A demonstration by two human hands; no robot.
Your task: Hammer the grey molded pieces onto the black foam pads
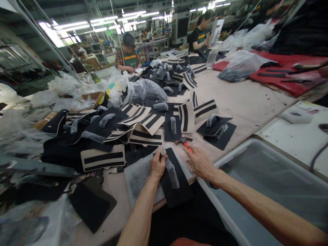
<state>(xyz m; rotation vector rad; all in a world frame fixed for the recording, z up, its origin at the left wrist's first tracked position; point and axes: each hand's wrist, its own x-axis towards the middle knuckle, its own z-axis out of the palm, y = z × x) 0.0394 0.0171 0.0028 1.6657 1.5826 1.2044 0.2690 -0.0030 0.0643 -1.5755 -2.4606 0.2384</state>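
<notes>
My left hand [158,165] is closed around a short metal rod-like tool [163,152], its round end showing above the fingers. It holds the tool upright at the top of a black panel [176,193]. A plastic-wrapped handle [172,173] runs along that panel. The panel lies partly over a worn grey board [138,181] at the table edge. My right hand [201,163] is wrapped over the orange handle of a claw hammer [188,147], right of the panel. The hammer's metal head points away from me; most of its grip is hidden under the hand.
Black and beige striped panels [151,123] with wrapped handles are heaped ahead and left. Another panel pair [220,133] lies beyond the hammer. A grey plastic bin [256,147] stands at my right. Clear plastic bags [64,89] crowd the left. Two people [129,56] work across the table.
</notes>
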